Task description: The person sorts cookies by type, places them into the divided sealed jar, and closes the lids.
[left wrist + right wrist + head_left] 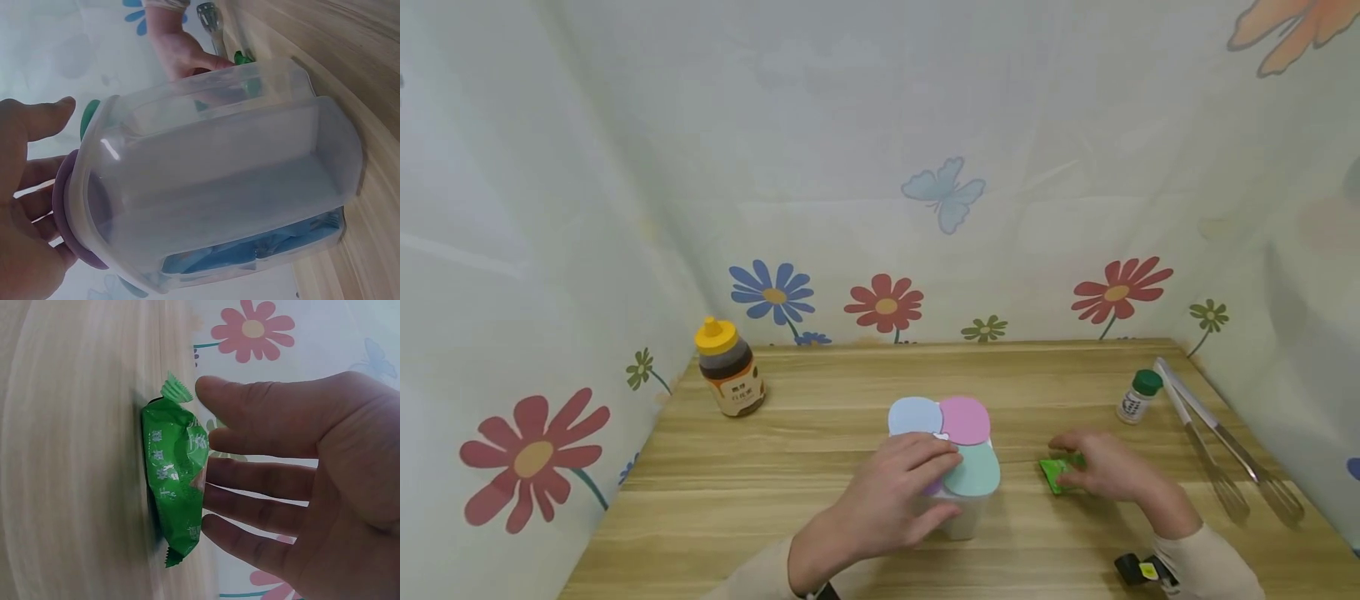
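A clear plastic box [219, 156] with compartments stands on the wooden table, topped by a petal-shaped lid [973, 471] in light blue, pink, mint and purple. My left hand [887, 500] rests its fingers on the lid and partly hides the purple petal. In the left wrist view, blue wrappers [256, 250] lie inside a side compartment. To the right of the box, a green snack packet [175, 469] with pale printing lies on the table. Fingertips of my right hand [294, 462] touch or nearly touch its side, fairly straight, with the thumb near its crimped end.
A syrup bottle [733, 379] with a yellow cap stands at the back left. On the right are a small green-capped shaker jar [1137, 398] and metal tongs [1213, 442]. A black object with a yellow mark [1146, 570] is near the right sleeve. Flowered cloth [850, 167] surrounds the table.
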